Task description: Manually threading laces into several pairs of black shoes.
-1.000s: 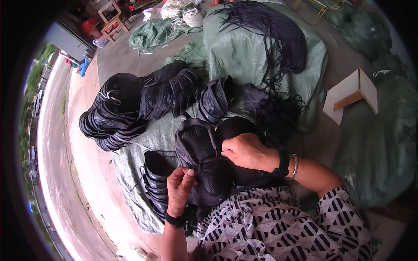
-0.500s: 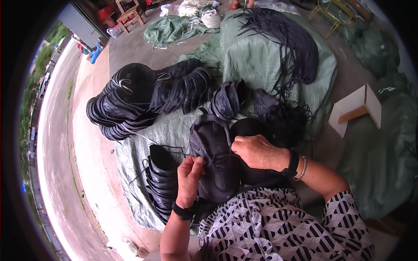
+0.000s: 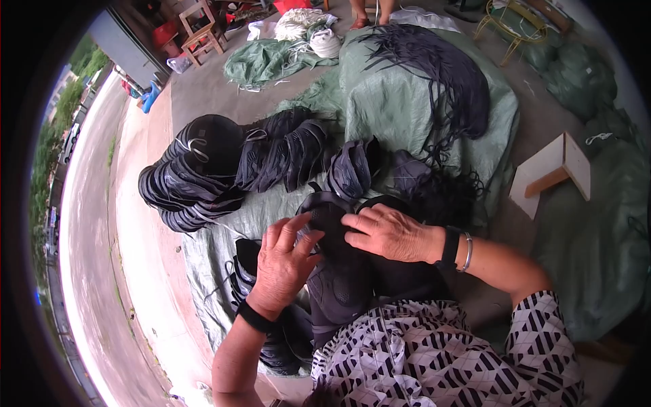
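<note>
A black shoe upper (image 3: 337,285) with a mesh toe lies on my lap, its toe toward me. My left hand (image 3: 281,261) is over its left side, the fingers curved and apart. At the opposite side of the lacing, my right hand (image 3: 390,232) has its fingertips bent together at the upper. Whatever those fingertips pinch is too small to make out. Another dark piece (image 3: 400,277) lies beneath my right wrist. A row of nested shoe uppers (image 3: 247,256) is beside my left hand, partly hidden by my forearm.
Ahead lie heaped black shoe uppers (image 3: 193,173) and a smaller stack (image 3: 351,168). Dark laces (image 3: 461,88) drape over a bundle covered by a green woven sheet (image 3: 380,95). Tangled black laces (image 3: 447,197) lie nearer. An angled board piece (image 3: 553,173) stands right; a wooden chair (image 3: 199,30) stands far left.
My left hand has moved up over the upper, and its pinch has opened. My right hand has shifted slightly left, closer to the lacing. The whole view has tilted a little.
</note>
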Demonstrator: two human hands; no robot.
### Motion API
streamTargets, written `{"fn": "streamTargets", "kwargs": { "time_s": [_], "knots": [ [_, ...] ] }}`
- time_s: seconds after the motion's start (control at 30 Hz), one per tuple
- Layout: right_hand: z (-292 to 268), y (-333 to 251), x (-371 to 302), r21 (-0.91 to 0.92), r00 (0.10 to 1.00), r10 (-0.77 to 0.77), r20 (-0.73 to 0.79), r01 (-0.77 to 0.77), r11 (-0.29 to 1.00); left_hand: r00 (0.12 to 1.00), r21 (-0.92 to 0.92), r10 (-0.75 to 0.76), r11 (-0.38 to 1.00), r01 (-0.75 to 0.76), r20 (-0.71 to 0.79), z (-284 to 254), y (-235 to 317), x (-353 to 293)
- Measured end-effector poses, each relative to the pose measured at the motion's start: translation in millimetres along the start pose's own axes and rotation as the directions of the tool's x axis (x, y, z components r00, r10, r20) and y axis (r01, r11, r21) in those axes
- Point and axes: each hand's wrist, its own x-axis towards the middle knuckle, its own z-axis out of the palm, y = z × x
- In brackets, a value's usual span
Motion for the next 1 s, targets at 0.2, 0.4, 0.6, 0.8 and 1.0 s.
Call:
{"fn": "streamTargets", "kwargs": {
  "time_s": [0.2,0.4,0.6,0.8,1.0],
  "knots": [
    [1,9,8,0.083,0.919,-0.218,0.328,0.202,0.976,0.869,-0.117,0.291,0.957,-0.267,0.4,-2,-27,10],
    [5,5,31,0.286,0.819,-0.054,0.572,-0.137,0.948,0.75,-0.144,0.21,0.978,-0.153,0.627,1,-18,20],
    [8,-3,38,0.216,0.759,0.045,0.649,-0.241,0.946,0.74,-0.166,0.002,0.975,0.149,0.673,25,-24,14],
    [6,-2,38,0.21,0.739,0.084,0.668,-0.296,0.932,0.825,-0.274,0.118,0.961,0.046,0.552,6,-20,17],
    [21,-15,20,0.19,0.864,0.214,0.456,-0.33,0.925,0.735,-0.616,-0.353,0.401,0.678,0.579,23,-11,12]
  ]
}}
